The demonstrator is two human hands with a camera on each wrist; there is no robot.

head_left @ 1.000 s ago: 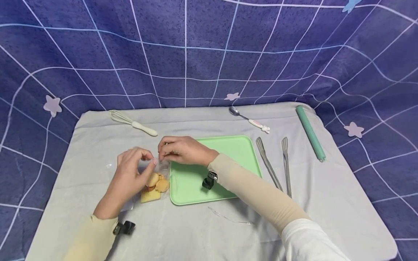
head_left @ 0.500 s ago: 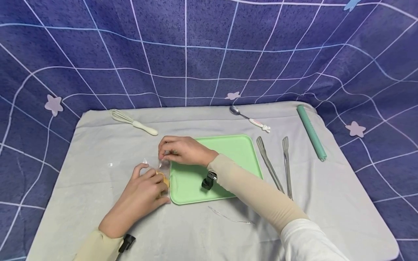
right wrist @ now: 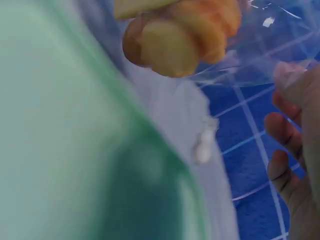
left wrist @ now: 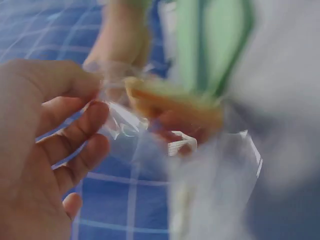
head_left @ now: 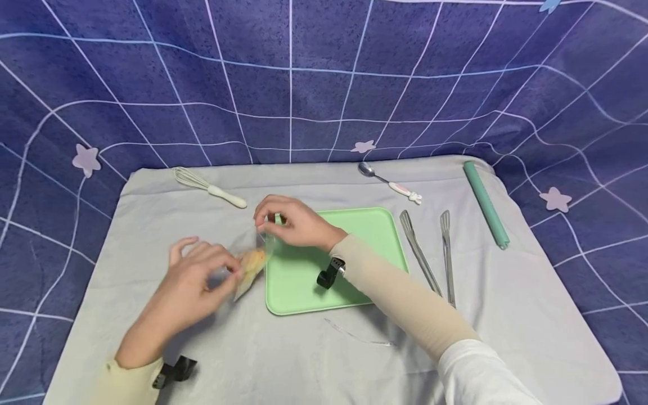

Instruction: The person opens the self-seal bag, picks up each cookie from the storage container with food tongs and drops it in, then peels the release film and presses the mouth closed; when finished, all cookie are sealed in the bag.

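Observation:
A clear plastic bag (right wrist: 250,55) hangs between both hands, lifted off the cloth. Inside it lie several yellow and orange-brown food pieces (head_left: 251,264), bread or biscuit-like; their exact kind is unclear. My left hand (head_left: 194,281) pinches the bag's left side between thumb and forefinger, its other fingers loosely bent. On the opposite side my right hand (head_left: 298,224) pinches the bag's upper edge with thumb and fingertips, above the left part of a light green tray (head_left: 298,295). The left wrist view shows the bag stretched and blurred between the hands.
A whisk (head_left: 223,196) and a spoon with a rabbit handle (head_left: 400,188) lie along the back. Right of the tray are metal tongs (head_left: 448,253), then a green rod (head_left: 486,205). A thin clear strip (head_left: 356,338) lies in front of the tray.
My left hand reached down over the food pieces, then drew back leftward, pinching the bag. The bag with the pieces is now raised and tilted. My right hand has risen slightly.

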